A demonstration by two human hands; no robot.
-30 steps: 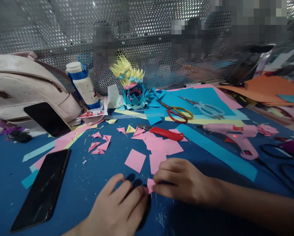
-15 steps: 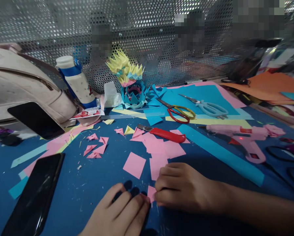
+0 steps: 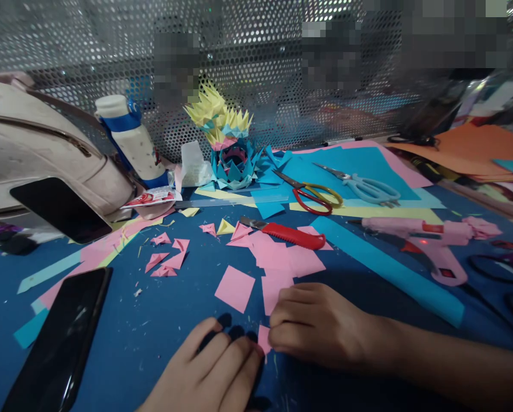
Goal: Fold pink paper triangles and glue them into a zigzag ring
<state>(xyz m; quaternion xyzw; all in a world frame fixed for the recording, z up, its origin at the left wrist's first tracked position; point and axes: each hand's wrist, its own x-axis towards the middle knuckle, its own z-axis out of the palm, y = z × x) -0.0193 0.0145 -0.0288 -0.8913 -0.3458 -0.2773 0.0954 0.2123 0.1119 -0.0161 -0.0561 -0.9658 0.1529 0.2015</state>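
Head view: on the near counter (image 3: 174,309), the left hand (image 3: 213,369) and right hand (image 3: 318,323) grasp opposite sides of one pink paper (image 3: 263,339), seemingly part-folded; folded pieces (image 3: 179,256) lie farther left.

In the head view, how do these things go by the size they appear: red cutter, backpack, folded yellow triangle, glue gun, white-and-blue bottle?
1. Backpack, though partly cut off
2. Glue gun and bottle: too close to rank
3. Red cutter
4. Folded yellow triangle
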